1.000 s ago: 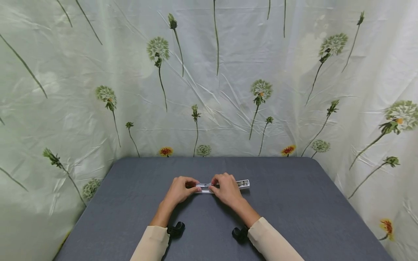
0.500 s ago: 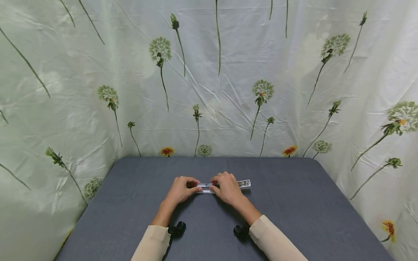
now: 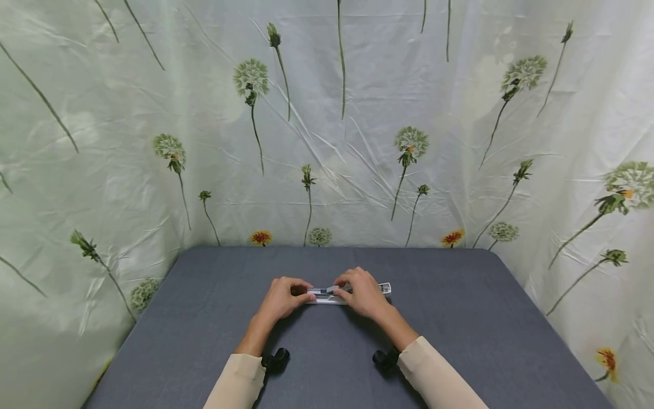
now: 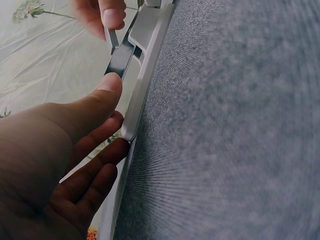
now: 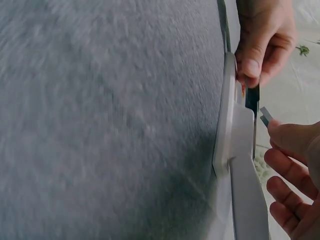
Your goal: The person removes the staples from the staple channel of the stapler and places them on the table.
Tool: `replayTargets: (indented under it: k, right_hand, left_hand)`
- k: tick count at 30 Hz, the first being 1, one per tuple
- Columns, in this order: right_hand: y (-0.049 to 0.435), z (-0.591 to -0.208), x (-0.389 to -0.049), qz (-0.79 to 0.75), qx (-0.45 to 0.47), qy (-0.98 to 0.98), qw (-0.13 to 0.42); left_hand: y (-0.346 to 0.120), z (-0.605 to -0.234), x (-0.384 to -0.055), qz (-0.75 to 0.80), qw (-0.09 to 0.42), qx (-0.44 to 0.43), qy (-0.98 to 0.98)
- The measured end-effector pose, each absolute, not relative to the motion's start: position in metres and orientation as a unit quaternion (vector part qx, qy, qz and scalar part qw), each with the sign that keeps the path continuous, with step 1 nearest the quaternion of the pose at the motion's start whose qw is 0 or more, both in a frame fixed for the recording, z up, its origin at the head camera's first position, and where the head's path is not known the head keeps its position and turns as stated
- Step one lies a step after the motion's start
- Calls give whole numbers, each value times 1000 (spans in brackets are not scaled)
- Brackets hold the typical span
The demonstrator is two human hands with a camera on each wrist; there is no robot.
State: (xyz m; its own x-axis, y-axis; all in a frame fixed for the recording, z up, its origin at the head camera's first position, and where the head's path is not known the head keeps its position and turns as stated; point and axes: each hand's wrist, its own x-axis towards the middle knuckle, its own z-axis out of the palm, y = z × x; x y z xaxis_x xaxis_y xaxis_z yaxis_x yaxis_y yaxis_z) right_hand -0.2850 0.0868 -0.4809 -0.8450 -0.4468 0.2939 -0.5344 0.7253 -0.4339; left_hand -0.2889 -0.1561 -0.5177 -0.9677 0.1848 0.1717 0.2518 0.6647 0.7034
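Observation:
A light grey stapler (image 3: 327, 301) lies lengthwise on the table, its top cover swung back to the right and its metal magazine (image 4: 120, 61) exposed. With thumb and fingers my left hand (image 3: 280, 298) pinches the left end of the magazine and base. My right hand (image 3: 361, 292) holds a short strip of staples (image 5: 266, 116) between thumb and fingertips. The strip is tilted, just above the magazine, and part of it is covered by the fingers. In the right wrist view the other right fingers (image 5: 287, 170) are loosely bent beside the stapler.
The table has a dark grey cloth top (image 3: 204, 318) with rounded far corners. Behind it hangs a pale curtain (image 3: 357, 142) printed with dandelions. Black wrist straps with camera mounts (image 3: 276, 360) sit at both cuffs, close above the tabletop.
My right hand has shifted slightly right along the stapler, and the staple strip in it now stands tilted above the magazine. My left hand keeps its hold in the same place.

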Motion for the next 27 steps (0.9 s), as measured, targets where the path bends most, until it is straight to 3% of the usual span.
replayTargets:
  k: [17,27]
  right_hand:
    - [125,-469,-284,310,276,-907,71]
    - [160,-466,-284,317,257,-907,102]
  left_hand:
    - [-156,-514,-287,-388,39,-113,-914]
    - [-156,-515,-289,-383,48,-119,-915]
